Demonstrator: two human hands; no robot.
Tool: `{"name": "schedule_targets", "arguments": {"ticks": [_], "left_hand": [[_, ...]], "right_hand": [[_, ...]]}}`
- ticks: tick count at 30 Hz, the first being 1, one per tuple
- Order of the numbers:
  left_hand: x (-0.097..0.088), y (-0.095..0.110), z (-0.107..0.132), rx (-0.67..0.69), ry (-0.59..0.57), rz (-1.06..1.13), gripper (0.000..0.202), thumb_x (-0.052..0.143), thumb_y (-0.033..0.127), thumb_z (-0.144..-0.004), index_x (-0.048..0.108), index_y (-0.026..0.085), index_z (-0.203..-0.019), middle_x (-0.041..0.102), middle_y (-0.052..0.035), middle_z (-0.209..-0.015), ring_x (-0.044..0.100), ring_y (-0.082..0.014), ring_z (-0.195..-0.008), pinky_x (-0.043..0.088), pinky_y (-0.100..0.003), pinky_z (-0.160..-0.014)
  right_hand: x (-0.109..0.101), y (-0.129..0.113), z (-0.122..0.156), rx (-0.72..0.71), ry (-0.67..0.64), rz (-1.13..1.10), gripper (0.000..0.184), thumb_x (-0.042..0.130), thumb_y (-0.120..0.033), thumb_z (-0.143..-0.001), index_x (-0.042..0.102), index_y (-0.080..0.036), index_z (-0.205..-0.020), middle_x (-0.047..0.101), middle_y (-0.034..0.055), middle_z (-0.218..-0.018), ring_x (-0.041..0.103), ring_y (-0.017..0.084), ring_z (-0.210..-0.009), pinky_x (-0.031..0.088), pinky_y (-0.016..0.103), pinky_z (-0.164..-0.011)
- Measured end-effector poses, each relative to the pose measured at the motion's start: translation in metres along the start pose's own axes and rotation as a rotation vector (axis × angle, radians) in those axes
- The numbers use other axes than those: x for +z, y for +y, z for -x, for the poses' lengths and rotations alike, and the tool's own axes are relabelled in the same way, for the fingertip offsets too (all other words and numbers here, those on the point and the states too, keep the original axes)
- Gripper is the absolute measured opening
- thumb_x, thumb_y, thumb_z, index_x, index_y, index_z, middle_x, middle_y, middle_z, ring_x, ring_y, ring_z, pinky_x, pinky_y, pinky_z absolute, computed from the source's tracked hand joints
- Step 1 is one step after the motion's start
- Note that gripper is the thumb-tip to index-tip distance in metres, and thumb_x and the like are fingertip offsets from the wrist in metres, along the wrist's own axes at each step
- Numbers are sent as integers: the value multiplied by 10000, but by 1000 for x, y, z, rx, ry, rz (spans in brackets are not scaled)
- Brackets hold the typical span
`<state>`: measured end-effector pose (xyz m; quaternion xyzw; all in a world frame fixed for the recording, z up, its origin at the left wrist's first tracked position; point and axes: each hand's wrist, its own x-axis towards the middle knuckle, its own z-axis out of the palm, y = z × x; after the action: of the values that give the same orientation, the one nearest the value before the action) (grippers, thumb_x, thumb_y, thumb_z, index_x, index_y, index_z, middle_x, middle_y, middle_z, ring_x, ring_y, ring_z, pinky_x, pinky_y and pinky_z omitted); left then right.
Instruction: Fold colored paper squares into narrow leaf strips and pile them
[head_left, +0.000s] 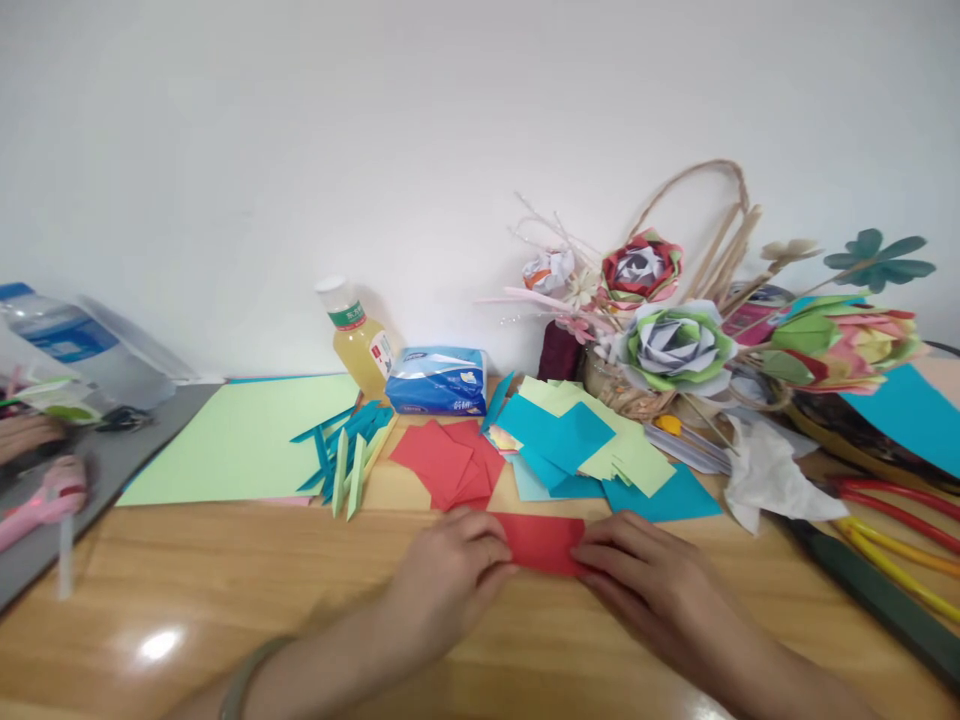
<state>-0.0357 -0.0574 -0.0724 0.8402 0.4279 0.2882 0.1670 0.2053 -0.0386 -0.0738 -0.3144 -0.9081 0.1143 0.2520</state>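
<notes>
A folded red paper (541, 542) lies on the wooden table (225, 590) near its front middle. My left hand (448, 578) presses on the paper's left end with fingers curled over it. My right hand (646, 585) holds the paper's right end, fingers pinched on the edge. Behind the paper lies a small stack of red paper squares (444, 460). Blue and pale green squares (577, 445) are spread to the right of that stack.
A large pale green sheet (247, 440) and folded blue and green strips (349, 450) lie at the left. A juice bottle (358, 340) and tissue pack (439, 380) stand at the back. A basket of paper flowers (675, 340), crumpled tissue (772, 480) and red-and-yellow-handled tools (900, 540) fill the right.
</notes>
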Motion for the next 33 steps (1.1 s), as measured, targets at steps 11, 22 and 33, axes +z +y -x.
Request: {"name": "schedule_targets", "arguments": {"ticks": [11, 22, 33], "left_hand": [[-3, 7, -2, -465, -93, 143, 91, 616, 196, -810, 636, 156, -730, 623, -7, -676, 554, -142, -620, 393, -229, -589], [-2, 9, -2, -565, -117, 181, 72, 597, 181, -817, 638, 170, -760, 618, 2, -702, 554, -144, -653, 377, -232, -616], [-2, 7, -4, -558, -152, 112, 94, 585, 163, -822, 613, 165, -733, 601, 0, -702, 550, -146, -649, 377, -234, -608]], "right_hand": [[-4, -7, 0, 300, -125, 1, 223, 385, -241, -911, 501, -209, -723, 573, 27, -718, 562, 162, -637, 431, 272, -551], [2, -8, 2, 457, -144, 37, 238, 423, -312, -893, 492, -220, -685, 560, -2, -643, 552, 163, -569, 372, 266, -493], [4, -6, 0, 464, -157, 59, 298, 384, -376, -919, 532, -231, -704, 605, 6, -675, 594, 179, -599, 409, 278, -510]]}}
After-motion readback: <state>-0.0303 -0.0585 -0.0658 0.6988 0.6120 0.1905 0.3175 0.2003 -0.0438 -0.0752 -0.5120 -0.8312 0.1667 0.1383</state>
